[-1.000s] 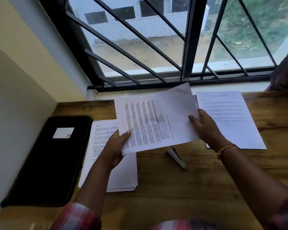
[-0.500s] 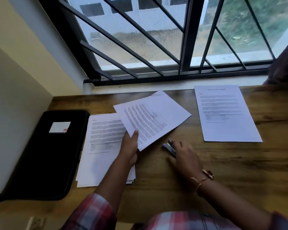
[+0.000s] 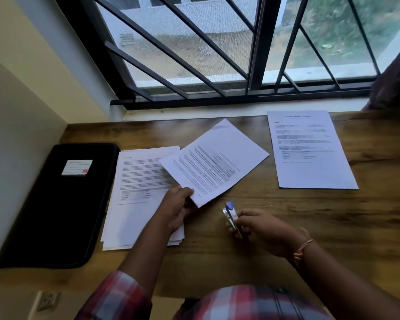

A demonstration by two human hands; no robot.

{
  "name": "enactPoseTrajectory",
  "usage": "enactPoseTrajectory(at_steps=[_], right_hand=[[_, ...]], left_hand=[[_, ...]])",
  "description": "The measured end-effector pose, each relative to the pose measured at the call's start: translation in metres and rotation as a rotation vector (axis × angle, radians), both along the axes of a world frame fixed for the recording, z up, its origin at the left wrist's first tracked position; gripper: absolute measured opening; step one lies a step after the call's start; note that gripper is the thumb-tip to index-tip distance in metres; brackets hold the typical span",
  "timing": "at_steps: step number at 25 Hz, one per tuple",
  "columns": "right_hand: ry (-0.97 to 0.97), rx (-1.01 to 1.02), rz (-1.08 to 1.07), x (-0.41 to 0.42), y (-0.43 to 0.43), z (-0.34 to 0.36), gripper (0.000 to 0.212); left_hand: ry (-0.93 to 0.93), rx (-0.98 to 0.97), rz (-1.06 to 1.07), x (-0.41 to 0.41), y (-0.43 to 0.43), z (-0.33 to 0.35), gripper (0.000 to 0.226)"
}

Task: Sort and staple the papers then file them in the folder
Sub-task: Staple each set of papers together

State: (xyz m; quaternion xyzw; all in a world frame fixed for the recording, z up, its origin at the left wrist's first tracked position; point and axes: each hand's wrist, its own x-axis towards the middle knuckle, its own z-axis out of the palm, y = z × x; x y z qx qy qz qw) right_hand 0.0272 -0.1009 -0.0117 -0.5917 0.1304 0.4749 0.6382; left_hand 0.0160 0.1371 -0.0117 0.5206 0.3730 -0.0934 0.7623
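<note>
Change: 1 s ago both hands held the paper set [image 3: 215,162] up off the bench [image 3: 333,227]. Since then the R hand [image 3: 261,229] let go, went down to the stapler [image 3: 231,215] and now has it lifted. The L hand [image 3: 178,204] alone keeps the set, brought lower.
Meaning: sorting of this set looks done and stapling comes next, prob. at the near corner. Nothing filed yet.
L hand: fingers [image 3: 187,191] pinch the set's near corner.
R hand: fingers [image 3: 247,215] curled round the stapler's rear. Its blue-tipped nose points at the pinched corner, near but apart.
Set: white printed sheets, turned at an angle, left edge overlapping the pile [image 3: 134,181]. Sheet count: can't tell.
Pile: several printed sheets, edges slightly fanned, flat under the L forearm.
Lone sheet [image 3: 310,148]: flat at the far right, well apart from the set.
Folder [image 3: 56,204]: black, closed, white label on top, at the bench's left end just beside the pile.
</note>
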Motion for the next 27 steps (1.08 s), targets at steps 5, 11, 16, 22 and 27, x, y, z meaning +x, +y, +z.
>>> enactPoseTrajectory(at_steps=[5,11,16,22,27], right_hand=[[0.178,0.145,-0.069,-0.013,0.018,0.005,0.022],[0.169,0.134,-0.103,-0.014,0.029,0.002,0.031],[0.14,0.139,-0.137,-0.015,0.027,-0.001,0.035],[0.093,0.126,-0.167,-0.013,0.028,0.003,0.033],[0.075,0.079,-0.124,-0.009,0.029,0.007,0.035]], left_hand=[[-0.072,0.004,-0.011,-0.005,-0.014,-0.003,0.024],[-0.134,0.055,-0.016,-0.006,-0.034,-0.012,0.026],[-0.158,0.162,-0.044,-0.009,-0.04,-0.016,0.026],[-0.143,0.352,-0.123,-0.011,-0.039,-0.021,0.027],[-0.157,0.318,-0.084,-0.015,-0.04,-0.02,0.028]])
